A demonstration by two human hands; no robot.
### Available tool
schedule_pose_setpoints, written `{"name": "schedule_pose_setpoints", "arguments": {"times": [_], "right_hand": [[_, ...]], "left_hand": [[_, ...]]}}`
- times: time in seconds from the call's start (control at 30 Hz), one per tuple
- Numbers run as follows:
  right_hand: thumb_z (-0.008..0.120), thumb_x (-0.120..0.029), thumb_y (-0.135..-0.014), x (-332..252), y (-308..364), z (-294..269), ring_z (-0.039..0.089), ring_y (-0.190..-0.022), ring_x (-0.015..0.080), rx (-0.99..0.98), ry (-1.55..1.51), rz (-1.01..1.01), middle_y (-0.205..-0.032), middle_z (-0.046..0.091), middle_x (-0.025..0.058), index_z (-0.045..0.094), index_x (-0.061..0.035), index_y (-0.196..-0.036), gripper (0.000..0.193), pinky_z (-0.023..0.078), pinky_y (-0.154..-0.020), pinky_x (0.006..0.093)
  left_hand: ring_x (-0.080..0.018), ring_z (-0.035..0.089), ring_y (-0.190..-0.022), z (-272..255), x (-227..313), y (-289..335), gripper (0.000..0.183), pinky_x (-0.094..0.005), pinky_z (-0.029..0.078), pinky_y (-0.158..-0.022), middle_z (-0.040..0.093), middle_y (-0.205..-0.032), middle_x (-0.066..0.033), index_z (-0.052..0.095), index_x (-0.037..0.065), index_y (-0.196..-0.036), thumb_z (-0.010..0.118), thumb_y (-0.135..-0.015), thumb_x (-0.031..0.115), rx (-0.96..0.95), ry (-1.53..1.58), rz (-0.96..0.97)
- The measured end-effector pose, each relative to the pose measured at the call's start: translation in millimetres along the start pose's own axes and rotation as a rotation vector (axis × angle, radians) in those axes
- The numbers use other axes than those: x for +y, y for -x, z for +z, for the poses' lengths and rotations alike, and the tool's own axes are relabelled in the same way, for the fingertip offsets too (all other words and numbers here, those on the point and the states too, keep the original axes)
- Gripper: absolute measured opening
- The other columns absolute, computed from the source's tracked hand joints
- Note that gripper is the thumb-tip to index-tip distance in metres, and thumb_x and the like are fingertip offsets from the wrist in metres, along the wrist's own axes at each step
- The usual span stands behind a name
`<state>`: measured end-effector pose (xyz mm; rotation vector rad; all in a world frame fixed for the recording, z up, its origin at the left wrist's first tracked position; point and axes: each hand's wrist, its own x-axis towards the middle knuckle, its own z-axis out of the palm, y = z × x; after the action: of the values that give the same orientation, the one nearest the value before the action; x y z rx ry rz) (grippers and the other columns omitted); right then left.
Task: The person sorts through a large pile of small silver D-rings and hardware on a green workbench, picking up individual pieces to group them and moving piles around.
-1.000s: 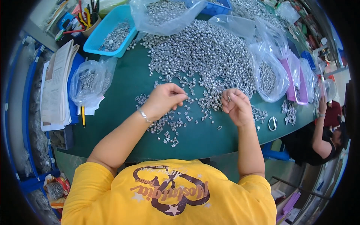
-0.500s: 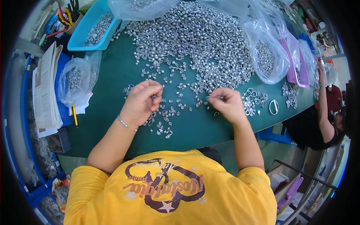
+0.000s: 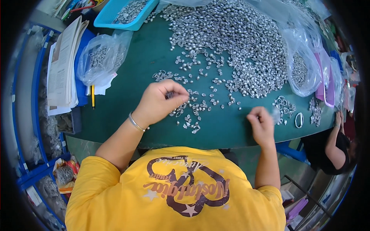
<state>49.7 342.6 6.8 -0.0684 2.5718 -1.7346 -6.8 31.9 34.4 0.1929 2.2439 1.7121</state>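
On the green tabletop, small silver-grey metal pieces, shaped like little hollow ovals, lie in a large pile (image 3: 231, 34). Loose metal pieces (image 3: 198, 106) are scattered in front of the pile. My left hand (image 3: 163, 99), with a bangle at its wrist, hovers over the left side of these loose pieces. Its thumb and fingers are pinched together, and what they hold is hidden. Farther right, near the table's front edge, my right hand (image 3: 262, 124) is closed with curled fingers, slightly blurred. I cannot make out anything in it. Small rings (image 3: 284, 107) lie just beyond it.
A blue basket (image 3: 135, 25) of metal parts stands at the back left. Below it are a clear plastic bag (image 3: 102, 57), papers (image 3: 65, 69) and a yellow pencil (image 3: 93, 97). To the right are another bag (image 3: 302, 73), a purple tray (image 3: 325, 82), a bangle-like ring (image 3: 299, 120) and a co-worker (image 3: 327, 148).
The view has shifted, so the table things sit farther right and higher. My right hand has drawn away from the pile's front edge toward the rings. My left hand stays by the loose pieces.
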Motion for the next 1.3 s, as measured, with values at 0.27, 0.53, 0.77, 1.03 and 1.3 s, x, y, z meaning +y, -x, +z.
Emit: {"name": "schedule_pose_setpoints", "arguments": {"times": [0.27,0.53,0.77,1.03,1.3], "right_hand": [[0.038,-0.022,-0.093,-36.2,-47.0,45.7,0.034,-0.053,0.0095,-0.076,-2.06,0.258,-0.074,0.04,0.0033,0.047,-0.0032,-0.082,0.023,0.029,-0.044,0.0218],[0.062,-0.009,-0.079,-47.4,-43.3,97.9,0.058,-0.058,0.0231,-0.165,0.246,-0.322,-0.069,0.058,0.0069,0.066,-0.006,-0.085,0.008,0.047,-0.053,0.0337],[0.066,-0.006,-0.073,-44.2,-47.6,95.1,0.057,-0.06,0.0251,-0.191,0.299,-0.335,-0.071,0.058,0.0101,0.063,-0.0049,-0.074,0.004,0.046,-0.055,0.0321],[0.056,0.002,-0.081,-36.8,-39.6,70.1,0.036,-0.049,0.0059,-0.388,-1.051,0.339,-0.079,0.054,0.0125,0.052,-0.0002,-0.085,0.006,0.027,-0.039,0.0181],[0.065,-0.008,-0.076,-58.4,-38.7,111.3,0.06,-0.06,0.0226,-0.428,0.129,-0.394,-0.068,0.061,0.0094,0.066,-0.0066,-0.083,0.007,0.046,-0.05,0.0308]], "left_hand": [[-0.024,0.056,-0.069,31.4,-21.2,16.4,0.011,-0.0308,0.046,-0.061,0.052,-0.078,-0.0081,0.065,0.005,-0.083,0.068,-0.072,0.005,-0.07,-0.533,0.475],[-0.0261,0.055,-0.071,31.4,-31.3,17.2,0.011,-0.0311,0.047,-0.062,0.052,-0.082,-0.0089,0.061,0.004,-0.084,0.064,-0.074,0.0,0.028,-0.54,0.526],[-0.0156,0.06,-0.069,12.4,-19.7,22.3,0.007,-0.0239,0.048,-0.06,0.062,-0.084,-0.0086,0.06,0.001,-0.082,0.065,-0.077,0.002,0.048,-0.234,0.197],[-0.0071,0.054,-0.063,3.6,-12.6,29.6,0.01,-0.0171,0.044,-0.057,0.059,-0.076,-0.0019,0.059,0.002,-0.09,0.061,-0.081,0.001,0.053,0.221,-0.087],[-0.0086,0.053,-0.061,-8.4,-15.6,36.5,0.004,-0.022,0.043,-0.056,0.053,-0.066,-0.0004,0.061,0.002,-0.077,0.065,-0.077,0.004,0.037,-0.031,-0.015]]}}
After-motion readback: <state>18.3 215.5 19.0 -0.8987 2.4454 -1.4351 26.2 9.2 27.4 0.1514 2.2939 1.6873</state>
